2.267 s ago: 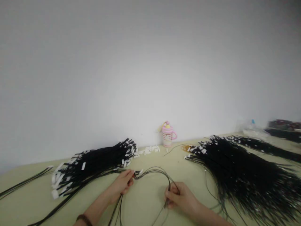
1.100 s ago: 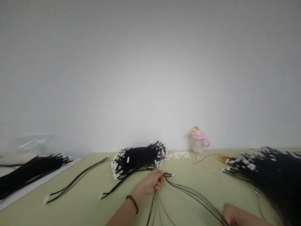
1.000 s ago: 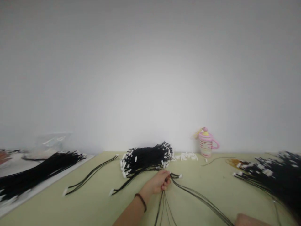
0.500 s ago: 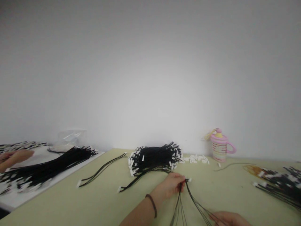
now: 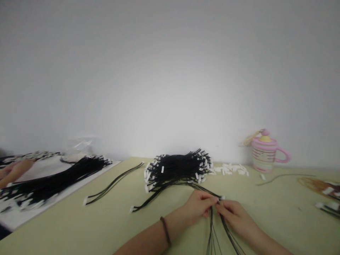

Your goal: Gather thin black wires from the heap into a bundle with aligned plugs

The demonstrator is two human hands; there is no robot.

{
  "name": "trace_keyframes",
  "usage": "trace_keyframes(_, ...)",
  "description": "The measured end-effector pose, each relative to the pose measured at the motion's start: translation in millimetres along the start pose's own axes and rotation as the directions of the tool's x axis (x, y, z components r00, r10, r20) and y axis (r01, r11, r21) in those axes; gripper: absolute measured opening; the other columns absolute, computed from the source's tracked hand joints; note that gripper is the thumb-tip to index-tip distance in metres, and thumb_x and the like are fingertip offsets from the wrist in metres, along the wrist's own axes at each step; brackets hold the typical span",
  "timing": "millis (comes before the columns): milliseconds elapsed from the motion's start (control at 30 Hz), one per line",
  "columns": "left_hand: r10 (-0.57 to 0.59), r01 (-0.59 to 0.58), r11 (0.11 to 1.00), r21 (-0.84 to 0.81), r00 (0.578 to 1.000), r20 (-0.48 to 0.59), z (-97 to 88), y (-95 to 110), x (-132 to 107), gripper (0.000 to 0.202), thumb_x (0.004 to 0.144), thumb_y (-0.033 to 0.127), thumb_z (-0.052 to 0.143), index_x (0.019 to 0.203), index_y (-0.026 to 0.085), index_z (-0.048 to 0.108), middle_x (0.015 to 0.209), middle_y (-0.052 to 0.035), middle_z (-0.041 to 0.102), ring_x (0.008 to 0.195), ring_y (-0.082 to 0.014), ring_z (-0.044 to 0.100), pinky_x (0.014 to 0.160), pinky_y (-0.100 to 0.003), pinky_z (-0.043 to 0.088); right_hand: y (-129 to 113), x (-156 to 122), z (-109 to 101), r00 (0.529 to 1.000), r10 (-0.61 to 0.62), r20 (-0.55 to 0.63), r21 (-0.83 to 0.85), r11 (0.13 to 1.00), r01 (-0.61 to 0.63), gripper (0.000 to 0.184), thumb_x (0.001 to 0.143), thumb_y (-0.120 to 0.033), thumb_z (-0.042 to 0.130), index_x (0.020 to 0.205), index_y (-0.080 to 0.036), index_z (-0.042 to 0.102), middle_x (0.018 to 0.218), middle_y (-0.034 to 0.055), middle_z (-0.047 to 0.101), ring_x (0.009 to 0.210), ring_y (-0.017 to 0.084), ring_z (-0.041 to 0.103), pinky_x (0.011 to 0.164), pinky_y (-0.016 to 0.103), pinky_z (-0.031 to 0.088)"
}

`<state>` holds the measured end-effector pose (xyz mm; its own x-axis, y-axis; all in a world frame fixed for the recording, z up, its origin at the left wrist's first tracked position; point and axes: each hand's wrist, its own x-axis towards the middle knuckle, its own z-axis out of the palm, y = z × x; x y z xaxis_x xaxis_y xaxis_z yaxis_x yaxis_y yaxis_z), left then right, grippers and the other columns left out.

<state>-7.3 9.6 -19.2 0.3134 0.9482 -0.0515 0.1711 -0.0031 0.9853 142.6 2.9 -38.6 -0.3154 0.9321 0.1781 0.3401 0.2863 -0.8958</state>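
Observation:
Near the front middle of the table, my left hand (image 5: 199, 208), with a dark band at the wrist, pinches thin black wires (image 5: 211, 232) that hang below its fingertips. Beside it, almost touching, my right hand (image 5: 236, 216) has thumb and fingers closed on a second strand of black wires (image 5: 230, 236). What lies between the fingertips is too small and blurred to make out. Just behind the hands lies a black cable (image 5: 156, 193) with a white connector (image 5: 132, 209) at its left end. A thick pile of black cables (image 5: 179, 170) with white connectors sits beyond.
Another cable (image 5: 114, 186) lies at left. Loose white connectors (image 5: 231, 169) and a pink-lidded striped mug (image 5: 265, 157) stand near the wall. More cables (image 5: 329, 209) lie at right. A co-worker's hand (image 5: 20, 170) is over a cable bundle (image 5: 63, 180) on a white surface.
My right hand has moved up and left along the wires to meet my left hand's fingertips. The view has shifted slightly, so the mug appears farther right and higher.

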Motion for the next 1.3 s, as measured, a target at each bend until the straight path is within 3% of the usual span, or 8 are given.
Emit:
trace_keyframes(167, -0.023, 0.023, 0.995, -0.096, 1.0, 0.008, -1.3, 2.4, -2.2, 0.034, 0.069, 0.046, 0.064, 0.067, 0.013, 0.062, 0.044, 0.0066, 0.039, 0.04, -0.0062, 0.029, 0.042, -0.023, 0.019, -3.1, -8.1, -7.5, 0.999, 0.019, 0.051, 0.05, 0.998, -0.022, 0.034, 0.076, -0.045, 0.047, 0.056, -0.018, 0.045, 0.049, -0.0042, 0.038, 0.049, 0.009, 0.034, 0.05, 0.023, 0.026)
trace_keyframes(367, -0.111, 0.126, 0.959, -0.252, 0.991, 0.075, -3.5, 3.2, -0.7, 0.035, 0.074, 0.047, 0.061, 0.064, 0.013, 0.056, 0.047, 0.0069, 0.039, 0.04, -0.0044, 0.029, 0.039, -0.02, 0.018, -4.1, -12.0, -6.3, 0.993, 0.102, 0.059, 0.178, 0.978, -0.111, 0.038, 0.076, -0.048, 0.05, 0.053, -0.02, 0.041, 0.041, -0.0061, 0.038, 0.036, 0.006, 0.031, 0.039, 0.021, 0.022)
trace_keyframes(600, -0.097, 0.116, 0.97, -0.216, 0.991, 0.094, -5.4, -0.3, 0.3, 0.036, 0.079, 0.047, 0.055, 0.065, 0.014, 0.056, 0.05, 0.0061, 0.041, 0.04, -0.0047, 0.033, 0.038, -0.019, 0.023, -7.6, -14.6, -5.7, 0.986, 0.15, 0.071, 0.255, 0.953, -0.163, 0.034, 0.076, -0.043, 0.053, 0.054, -0.019, 0.043, 0.04, -0.0058, 0.042, 0.033, 0.006, 0.036, 0.036, 0.018, 0.025)
trace_keyframes(833, -0.007, -0.004, 0.998, 0.068, 0.987, 0.161, -7.9, 6.6, -4.1, 0.031, 0.08, 0.042, 0.056, 0.074, 0.012, 0.061, 0.05, 0.0059, 0.043, 0.041, -0.0041, 0.034, 0.04, -0.018, 0.022, -7.6, -15.2, -7.5, 0.988, 0.13, 0.078, 0.253, 0.956, -0.146, 0.033, 0.077, -0.039, 0.054, 0.055, -0.019, 0.042, 0.042, -0.0061, 0.041, 0.035, 0.005, 0.038, 0.036, 0.017, 0.025)
trace_keyframes(1300, -0.041, 0.049, 0.997, -0.053, 0.991, 0.131, -6.1, 1.2, -0.8, 0.029, 0.083, 0.039, 0.049, 0.068, 0.015, 0.055, 0.048, 0.0067, 0.04, 0.039, -0.0046, 0.034, 0.038, -0.018, 0.023, -8.2, -17.0, -8.5, 0.993, 0.095, 0.069, 0.194, 0.975, -0.107, 0.036, 0.078, -0.045, 0.053, 0.055, -0.02, 0.04, 0.043, -0.006, 0.039, 0.039, 0.006, 0.036, 0.039, 0.019, 0.023)
